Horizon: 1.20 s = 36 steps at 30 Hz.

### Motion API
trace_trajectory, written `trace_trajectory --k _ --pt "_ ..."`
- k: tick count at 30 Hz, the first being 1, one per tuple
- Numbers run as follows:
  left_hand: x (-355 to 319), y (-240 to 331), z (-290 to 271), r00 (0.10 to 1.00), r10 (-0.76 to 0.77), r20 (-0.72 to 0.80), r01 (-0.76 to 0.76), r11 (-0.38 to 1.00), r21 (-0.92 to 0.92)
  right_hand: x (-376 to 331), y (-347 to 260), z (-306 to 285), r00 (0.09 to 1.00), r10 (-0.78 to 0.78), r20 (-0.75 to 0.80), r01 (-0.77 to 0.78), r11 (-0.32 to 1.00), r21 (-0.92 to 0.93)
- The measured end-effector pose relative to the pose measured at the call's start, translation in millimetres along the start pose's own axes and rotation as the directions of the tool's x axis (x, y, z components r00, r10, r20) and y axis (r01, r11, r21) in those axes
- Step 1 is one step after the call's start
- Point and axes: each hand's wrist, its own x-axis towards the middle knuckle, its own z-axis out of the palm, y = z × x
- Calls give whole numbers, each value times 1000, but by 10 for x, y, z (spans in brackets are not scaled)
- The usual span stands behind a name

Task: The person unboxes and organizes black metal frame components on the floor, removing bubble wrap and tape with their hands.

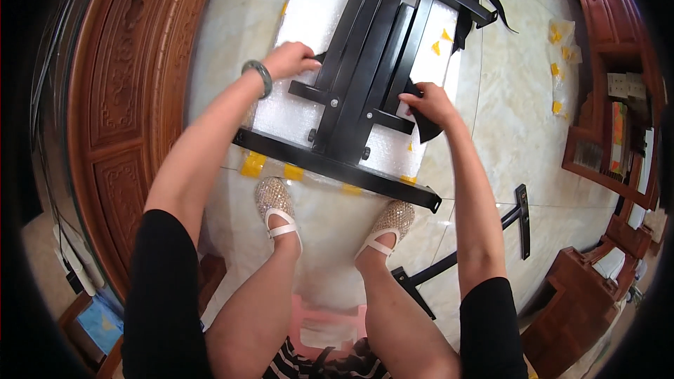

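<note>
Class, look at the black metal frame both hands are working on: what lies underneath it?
Under the black metal frame lies a white bubble-wrap sheet on the marble floor. What the bars cover cannot be seen.

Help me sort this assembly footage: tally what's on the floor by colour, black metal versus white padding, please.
Black metal frame assembly: 1
Loose black metal bracket: 1
White bubble-wrap sheet: 1
Black: 2
White: 1
Total: 3
</note>
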Motion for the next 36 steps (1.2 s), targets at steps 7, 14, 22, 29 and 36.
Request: trace_trajectory --k 7,14,22,29,36 --pt "-137 352 -447 997 2 -80 17 971 238 -639 -263 -713 922 -212 -322 147 965 -216" --pt "137 475 17 984 101 -148 -179 555 -812 -298 -961 -197 764 -591 -259 573 806 -149" --pt "-8 531 392 914 209 -349 -350 841 -413 24 -1008 117 741 -587 -326 574 806 -147" --pt "66 790 674 781 204 -590 -334 935 -120 180 -1064 293 670 -690 -273 663 722 -196" --pt "75 680 678 741 185 -646 -354 924 -142 227 -1059 -193 895 -416 -158 445 820 360"
